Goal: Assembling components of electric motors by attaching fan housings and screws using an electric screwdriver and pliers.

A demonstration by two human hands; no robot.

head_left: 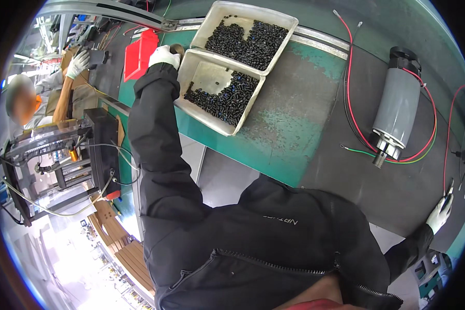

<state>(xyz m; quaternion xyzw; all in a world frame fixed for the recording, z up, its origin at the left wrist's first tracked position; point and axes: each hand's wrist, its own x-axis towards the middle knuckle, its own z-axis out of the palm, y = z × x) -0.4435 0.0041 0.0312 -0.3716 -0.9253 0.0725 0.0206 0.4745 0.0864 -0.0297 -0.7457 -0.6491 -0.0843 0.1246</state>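
My left hand (165,57), in a white glove, is closed at the far left of the bench. It grips a small round brownish thing (176,50), partly hidden, beside the corner of the near pale tray (185,66). A red plastic bin (141,55) stands just left of that hand. Far to the right, my right hand (439,216), also gloved, rests low on the dark bench mat. Its fingers close on a thin pen-like thing (450,189); its kind is too small to tell. A red wire (446,150) runs down to these fingertips.
Both the near tray and the far tray (292,23) hold many small black cylindrical parts. A grey cylindrical motor (398,106) with red, black and green leads lies on the right. At left are a machine frame (62,165) and a co-worker's gloved hand (78,64).
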